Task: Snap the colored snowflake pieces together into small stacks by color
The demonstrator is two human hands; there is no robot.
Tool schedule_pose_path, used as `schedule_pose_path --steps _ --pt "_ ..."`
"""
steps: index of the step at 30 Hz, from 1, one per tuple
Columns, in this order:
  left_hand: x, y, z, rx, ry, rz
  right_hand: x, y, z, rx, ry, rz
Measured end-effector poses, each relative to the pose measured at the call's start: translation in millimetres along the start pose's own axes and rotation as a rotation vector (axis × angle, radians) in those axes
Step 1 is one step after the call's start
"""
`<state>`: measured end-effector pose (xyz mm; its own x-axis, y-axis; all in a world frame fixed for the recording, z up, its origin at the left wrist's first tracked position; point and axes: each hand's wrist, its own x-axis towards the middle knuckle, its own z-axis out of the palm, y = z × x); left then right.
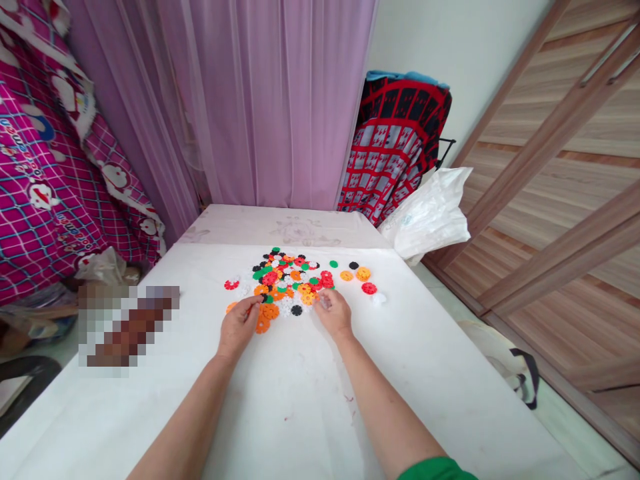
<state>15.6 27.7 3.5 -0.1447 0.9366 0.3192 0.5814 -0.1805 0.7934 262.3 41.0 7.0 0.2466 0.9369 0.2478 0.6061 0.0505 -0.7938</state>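
Coloured plastic snowflake discs (290,280) lie spread mid-worktop (400,373), within easy reach. The left hand (240,327) and right hand (333,313) curl at their edge, any grasp unclear.

Pretty clearly someone's home, and honestly it looks like a bedroom to me: there's a sheer lilac curtain (270,100) right behind the table (300,400), and a pink cartoon-print quilt (45,200) bunched up on the left. Over on the right you've got wood-look wardrobe doors (560,200), plus a red and black blanket (395,147) hanging by the wall and a white plastic bag (430,213) at the table's corner. The colorful toy discs (287,283) scattered on the table fit that homey look too.
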Motion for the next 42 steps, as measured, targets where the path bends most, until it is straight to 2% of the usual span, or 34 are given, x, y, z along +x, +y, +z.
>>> schedule_pose_path --steps 2,5,17,21,25,30,36,42 --pt "0.5 0.3 0.5 0.005 0.006 -0.004 -1.9 -1.7 2.3 -0.194 -0.039 -0.159" --pt "1.8 0.9 1.9 0.013 0.017 -0.018 0.6 -4.8 5.2 -0.336 -0.094 -0.270" --pt "2.8 7.8 2.6 0.037 0.010 -0.032 0.9 -14.5 14.6 -0.506 -0.109 -0.320" --pt "1.8 7.6 2.6 0.036 0.006 -0.036 1.5 -12.2 15.5 -0.483 -0.082 -0.305" --pt "2.4 8.1 2.0 0.036 -0.002 -0.035 2.3 -5.4 16.4 -0.410 0.000 -0.270" --pt "1.4 8.1 2.3 0.018 -0.025 -0.021 2.4 0.5 19.8 -0.457 0.102 -0.345" --pt "3.3 5.8 5.2 -0.019 -0.039 -0.020 5.3 0.8 24.3 -0.461 0.101 -0.357" --pt "7.5 2.4 5.8 -0.077 0.004 -0.047 5.0 9.1 25.7 -0.266 0.126 -0.276"
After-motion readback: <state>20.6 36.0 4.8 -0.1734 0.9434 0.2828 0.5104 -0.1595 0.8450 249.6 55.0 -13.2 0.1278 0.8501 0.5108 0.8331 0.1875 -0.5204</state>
